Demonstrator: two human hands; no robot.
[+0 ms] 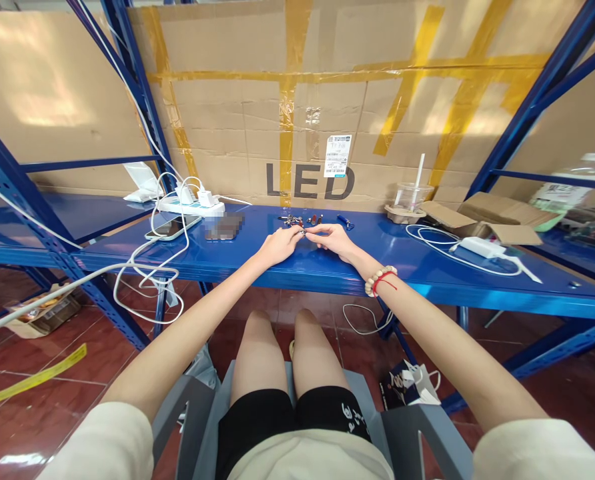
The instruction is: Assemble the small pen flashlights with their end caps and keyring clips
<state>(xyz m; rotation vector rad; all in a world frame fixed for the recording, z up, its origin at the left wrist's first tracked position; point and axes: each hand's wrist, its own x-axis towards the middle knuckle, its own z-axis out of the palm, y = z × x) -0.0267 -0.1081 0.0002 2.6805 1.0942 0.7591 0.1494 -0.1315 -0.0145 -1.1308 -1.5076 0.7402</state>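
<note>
Narrow pinch between left hand (280, 245) and right hand (335, 239) on a small shiny piece (303, 233), too small to identify, over the blue shelf (387, 240), probably for steadiness from both sides. Just beyond: small parts (291, 220) and a blue item (346, 221), apparently for easy reach. Farther right: a plastic cup (408, 197), apparently out of the way.

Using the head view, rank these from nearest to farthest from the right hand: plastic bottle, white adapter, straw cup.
From the right hand:
1. Straw cup: right, towards the back.
2. White adapter: farther right.
3. Plastic bottle: far right, beyond the open cardboard box.
</note>
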